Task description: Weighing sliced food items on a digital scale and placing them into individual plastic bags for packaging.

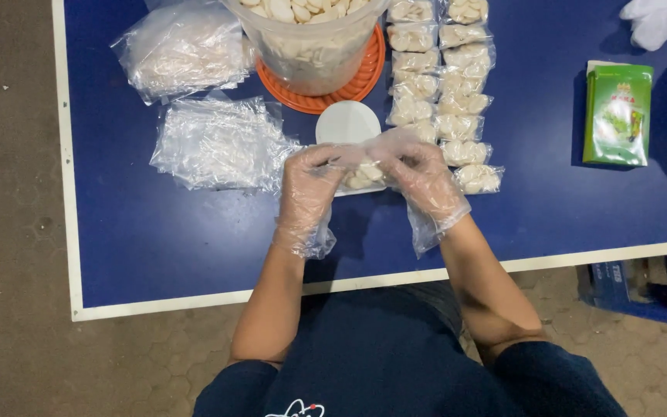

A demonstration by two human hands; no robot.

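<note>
On the blue table [156, 239], a pile of empty clear bags [218, 143] lies at the left. The gloved left hand [308, 189] and gloved right hand [424, 181] together pinch a small bag of pale pieces [360, 176] just above the tabletop. Filled packets [449, 100] line up beyond; a green carton [617, 114] lies right.

Thin crinkled clear plastic gloves [306, 193] and bags [218, 143] (glossy) on smooth matt blue tabletop [156, 232]

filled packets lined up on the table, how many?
About 14 filled packets, in two columns right of the tub. The top ones are cut off at the frame edge, so more may be hidden.
</note>
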